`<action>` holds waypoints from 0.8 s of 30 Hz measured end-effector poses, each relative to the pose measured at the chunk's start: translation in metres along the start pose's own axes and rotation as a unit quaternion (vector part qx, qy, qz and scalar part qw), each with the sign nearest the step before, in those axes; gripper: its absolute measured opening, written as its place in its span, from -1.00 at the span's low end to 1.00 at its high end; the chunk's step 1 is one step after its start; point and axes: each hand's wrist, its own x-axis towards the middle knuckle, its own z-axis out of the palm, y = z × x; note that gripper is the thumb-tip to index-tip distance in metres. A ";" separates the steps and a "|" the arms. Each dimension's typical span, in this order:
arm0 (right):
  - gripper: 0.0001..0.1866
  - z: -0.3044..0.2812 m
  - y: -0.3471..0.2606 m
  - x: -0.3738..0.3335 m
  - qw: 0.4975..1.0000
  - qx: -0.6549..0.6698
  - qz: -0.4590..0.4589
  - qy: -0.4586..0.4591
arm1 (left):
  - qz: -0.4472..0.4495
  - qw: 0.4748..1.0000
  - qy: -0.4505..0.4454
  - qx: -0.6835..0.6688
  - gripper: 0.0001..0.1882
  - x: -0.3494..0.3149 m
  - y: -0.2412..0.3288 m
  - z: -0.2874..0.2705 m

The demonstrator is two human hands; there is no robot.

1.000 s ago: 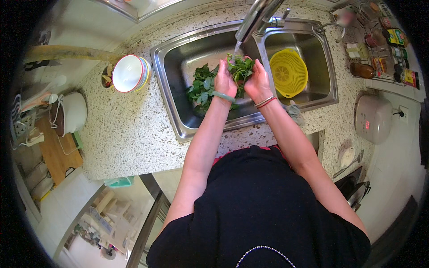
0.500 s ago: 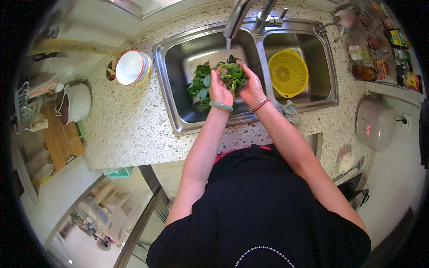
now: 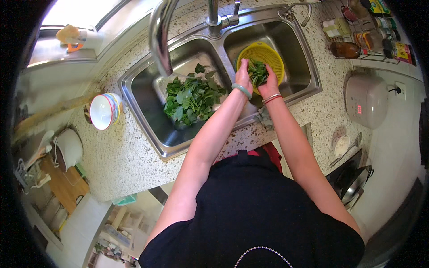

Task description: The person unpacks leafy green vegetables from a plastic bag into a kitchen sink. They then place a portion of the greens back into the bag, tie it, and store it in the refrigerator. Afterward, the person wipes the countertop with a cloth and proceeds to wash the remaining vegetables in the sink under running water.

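Between them, my left hand [image 3: 244,77] and my right hand [image 3: 270,85] cup a bunch of leafy greens [image 3: 258,73]. Both hands are over the yellow colander [image 3: 272,56], which sits in the right basin [image 3: 292,44]. Whether the bunch touches the colander's bottom, I cannot tell. My left wrist has a pale green bangle, my right a red band and a metal one. A larger heap of leafy greens [image 3: 192,100] lies in the left basin [image 3: 154,127], below the curved metal faucet [image 3: 161,49].
A grey cloth [image 3: 264,118] lies at the sink's front edge. Stacked bowls [image 3: 102,111] stand on the speckled counter to the left. At the right are a rice cooker [image 3: 365,100], a rack of jars and bottles [image 3: 351,50], and a small white bowl [image 3: 342,145].
My hands have moved right with the bunch of greens, from under the running faucet to over the colander. The view has shifted, and the heap in the left basin shows more fully.
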 end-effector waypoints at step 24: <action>-0.74 0.048 0.033 -0.015 0.900 -0.365 -0.204 0.122 | 0.049 0.996 0.065 0.019 -0.67 -0.017 0.061 -0.100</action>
